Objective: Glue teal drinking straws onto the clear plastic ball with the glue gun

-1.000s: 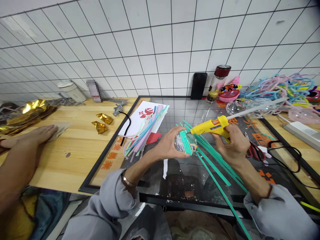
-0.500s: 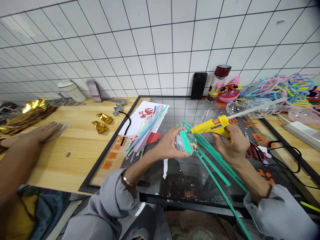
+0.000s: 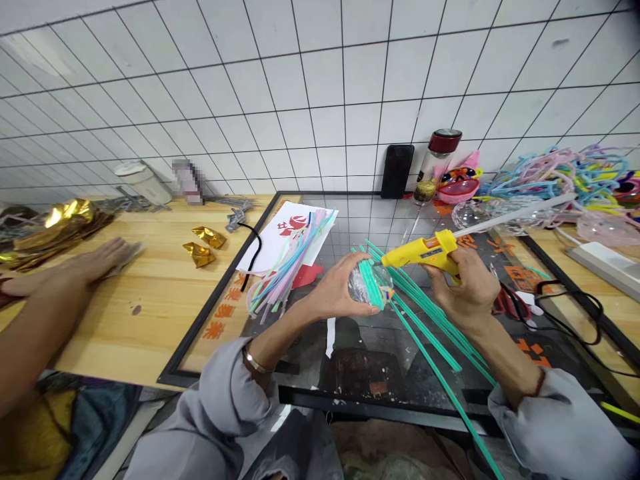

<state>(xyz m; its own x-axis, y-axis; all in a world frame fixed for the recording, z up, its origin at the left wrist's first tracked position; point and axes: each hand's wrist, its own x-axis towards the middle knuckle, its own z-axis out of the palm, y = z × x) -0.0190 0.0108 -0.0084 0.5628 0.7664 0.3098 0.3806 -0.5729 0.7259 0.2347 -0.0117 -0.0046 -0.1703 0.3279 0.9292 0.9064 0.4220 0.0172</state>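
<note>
My left hand grips a clear plastic ball between thumb and fingers. Green pipe cleaner strips lie in rows across the ball's face, and a small colourful bit sits at its right edge. In my right hand is a yellow hot glue gun, with a long white glue stick out of its back. The nozzle points left, close to the ball's upper right side; whether it touches cannot be made out. Loose green pipe cleaners lie on the dark glass under both hands.
Pastel pipe cleaners rest on white paper. A phone and glass bottle stand by the wall. At right are tangled pipe cleaners, a power strip and a black cord. Another person's hand wipes the wooden table at left.
My hands, the ball and the glue gun stay almost in place. The other person's hand at left has shifted slightly to the right with the cloth-like piece under it.
</note>
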